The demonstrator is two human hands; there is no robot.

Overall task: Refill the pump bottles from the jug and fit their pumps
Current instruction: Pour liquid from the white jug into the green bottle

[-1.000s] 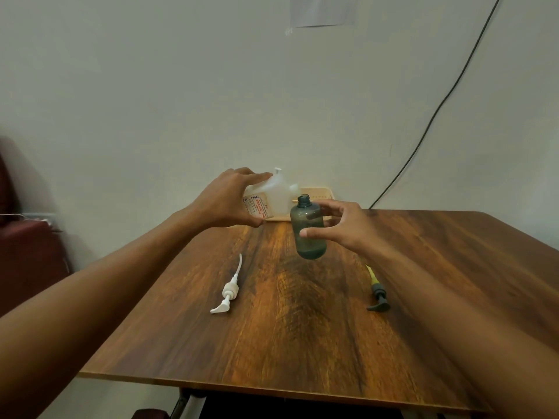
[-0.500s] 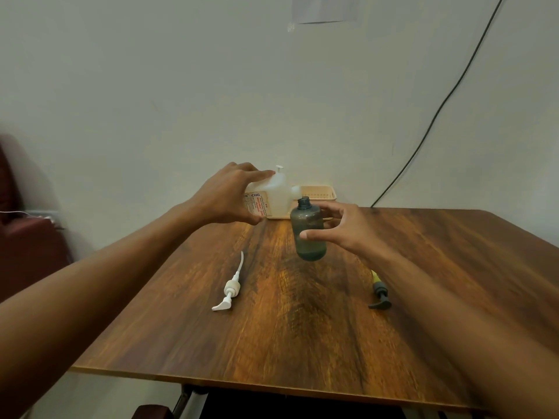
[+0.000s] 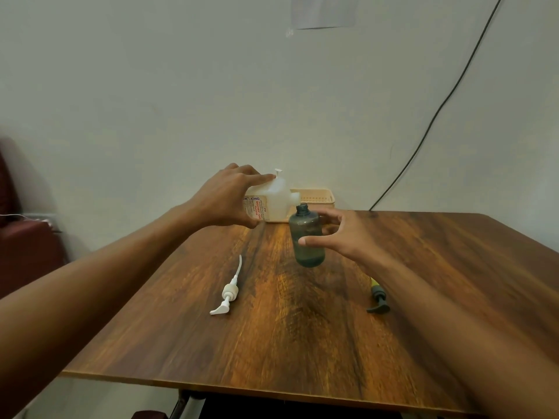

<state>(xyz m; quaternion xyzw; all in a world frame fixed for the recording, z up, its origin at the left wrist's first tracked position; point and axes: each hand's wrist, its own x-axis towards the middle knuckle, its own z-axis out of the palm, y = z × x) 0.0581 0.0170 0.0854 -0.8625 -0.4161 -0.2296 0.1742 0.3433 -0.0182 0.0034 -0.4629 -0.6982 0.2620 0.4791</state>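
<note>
Left hand atop tilted jug, right hand around dark bottle

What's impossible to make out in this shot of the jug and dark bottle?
All in the head view:
- Label on the jug: print too small, partly covered by the left hand.
- Flow into the dark bottle: too small to tell.
- Dark pump: tube end hidden behind the forearm of the right hand.
- Basket: left part and contents hidden by the jug.
- Paper sheet on the wall: cut off by the top edge, blurred.
</note>
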